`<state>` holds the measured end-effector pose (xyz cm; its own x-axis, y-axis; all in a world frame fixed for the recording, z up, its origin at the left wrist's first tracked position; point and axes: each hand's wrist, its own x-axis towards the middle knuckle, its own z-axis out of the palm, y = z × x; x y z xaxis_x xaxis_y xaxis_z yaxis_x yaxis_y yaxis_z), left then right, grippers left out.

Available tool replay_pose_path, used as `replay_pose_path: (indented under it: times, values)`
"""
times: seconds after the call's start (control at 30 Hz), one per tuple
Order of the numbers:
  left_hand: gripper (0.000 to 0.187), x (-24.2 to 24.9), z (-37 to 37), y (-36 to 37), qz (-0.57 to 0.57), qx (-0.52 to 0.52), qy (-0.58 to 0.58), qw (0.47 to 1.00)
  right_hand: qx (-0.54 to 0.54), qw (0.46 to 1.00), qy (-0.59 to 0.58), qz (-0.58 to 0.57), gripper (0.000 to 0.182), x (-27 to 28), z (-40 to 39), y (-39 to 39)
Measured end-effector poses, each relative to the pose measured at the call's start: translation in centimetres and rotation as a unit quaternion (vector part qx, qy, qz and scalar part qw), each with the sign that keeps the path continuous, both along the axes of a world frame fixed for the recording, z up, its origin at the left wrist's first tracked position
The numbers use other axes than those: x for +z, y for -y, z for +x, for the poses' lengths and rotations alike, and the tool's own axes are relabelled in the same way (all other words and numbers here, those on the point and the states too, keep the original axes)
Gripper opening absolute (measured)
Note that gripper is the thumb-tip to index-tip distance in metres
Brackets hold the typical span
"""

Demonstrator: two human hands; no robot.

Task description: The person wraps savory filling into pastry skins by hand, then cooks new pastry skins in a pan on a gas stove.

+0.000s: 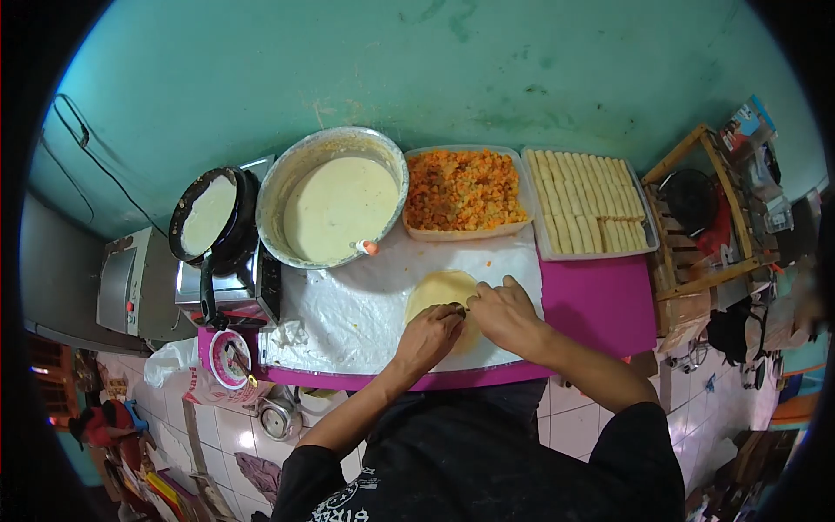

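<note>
Dough, a thin, pale-yellow round sheet (pixel 442 285), lies in the head view on a white plastic covering (pixel 335 317) near the front edge of a magenta tabletop (pixel 600 304), directly before the person. Both bare hands are over it. The left hand (pixel 431 331) rests at its near side with fingers curled inward; the right hand (pixel 504 318) is just beside it, over the sheet's right part, its fingers bent narrow. A small dark object (pixel 458 309) shows between the fingertips; I cannot tell what it is, nor which hand grips it, nor whether either hand pinches the dough.

Beyond the hands stands a rectangular translucent plastic tub (pixel 470 233) filled with chopped orange-and-yellow filling (pixel 470 187). To its left is a large round silvery metal pot (pixel 268 233) of creamy pale batter (pixel 341 209), with an orange-and-white handle (pixel 369 248) at its near rim. To the tub's right, a rectangular white plastic tray (pixel 654 249) holds rows of slim, pale rolls (pixel 574 187); those at the near right corner sit lower.

Farther left, a round black frying pan (pixel 177 233) with a pale layer (pixel 209 216) inside sits on a silver metal stove (pixel 239 300), its handle toward the person. A small white-and-pink plastic bowl (pixel 214 364) stands at the table's left end, near a crumpled white wad (pixel 289 333).
</note>
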<state>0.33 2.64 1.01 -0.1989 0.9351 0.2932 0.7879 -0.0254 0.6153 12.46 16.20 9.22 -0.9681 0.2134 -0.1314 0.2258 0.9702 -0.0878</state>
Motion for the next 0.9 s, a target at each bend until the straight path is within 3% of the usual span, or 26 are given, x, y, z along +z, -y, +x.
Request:
replay_pose_path:
  times: [0.07,0.13,0.33,0.4,0.53,0.63,0.8,0.9]
  values:
    - [0.016,0.1,-0.3,0.2,-0.010,0.000,-0.015,1.000,0.002,0.999,-0.003,0.035,0.015,1.1,-0.3,0.0]
    - [0.016,0.0,-0.4,0.5,-0.092,-0.012,-0.031,0.995,0.004,0.998,-0.005,0.069,0.016,2.1,-0.6,-0.6]
    - [0.018,-0.1,-0.6,1.3,-0.024,0.023,-0.018,0.999,-0.018,0.981,-0.158,0.115,0.021,5.2,-2.9,-6.5]
    - [0.018,0.0,-0.5,1.6,-0.014,0.027,-0.030,0.999,-0.026,0.962,-0.208,0.174,0.015,4.3,-4.2,-9.1]
    - [0.022,0.4,-0.2,2.7,-0.028,0.043,-0.050,0.997,-0.013,0.970,-0.149,0.191,0.014,1.3,-5.0,-13.2]
    - [0.027,-0.2,-0.2,3.7,-0.015,0.056,-0.051,0.997,0.032,0.984,-0.103,0.145,0.018,0.4,-4.7,-14.7]
    - [0.027,-0.9,0.2,4.4,-0.005,0.061,-0.031,0.998,-0.015,0.999,-0.029,-0.004,0.029,2.3,-4.6,-15.1]
    - [0.027,-0.6,0.1,4.4,0.009,0.052,-0.026,0.998,-0.036,0.997,-0.071,0.004,0.026,2.5,-5.0,-15.8]
